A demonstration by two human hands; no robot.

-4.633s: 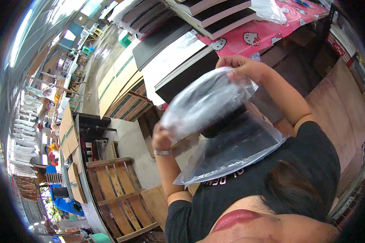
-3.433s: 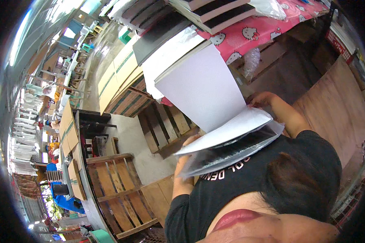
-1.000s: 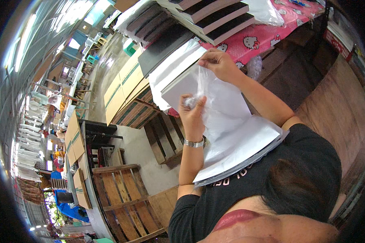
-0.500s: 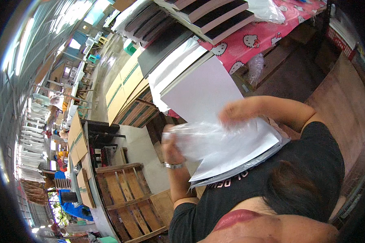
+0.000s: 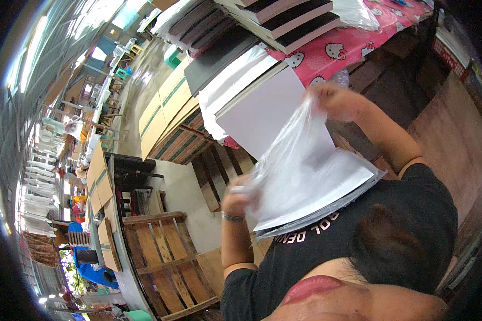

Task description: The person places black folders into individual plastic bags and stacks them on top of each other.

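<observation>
A clear plastic bag (image 5: 292, 144) is stretched between my hands, its far edge pulled up. My left hand (image 5: 240, 199) is closed on the bag's left edge, with some blur at the fingers. Farther off and higher, my right hand (image 5: 334, 102) pinches the other corner of the plastic. A flat white board or sheet stack (image 5: 321, 200) with dark layers under it lies at the near end of the bag, against my shirt. Whether the boards are fully inside the plastic is hard to see. Just beyond the bag is a stack of white boards (image 5: 270, 104) on the table.
The table has a pink patterned cover (image 5: 326, 61). Black-covered thick blocks (image 5: 300, 27) and a dark flat sheet (image 5: 219, 64) stand at the far side. Cardboard boxes (image 5: 168, 107) are piled to the left, near a wooden pallet (image 5: 168, 262) on the floor.
My right hand has moved up and away, drawing the plastic taut and higher. My left hand has shifted slightly down and right, still holding the bag.
</observation>
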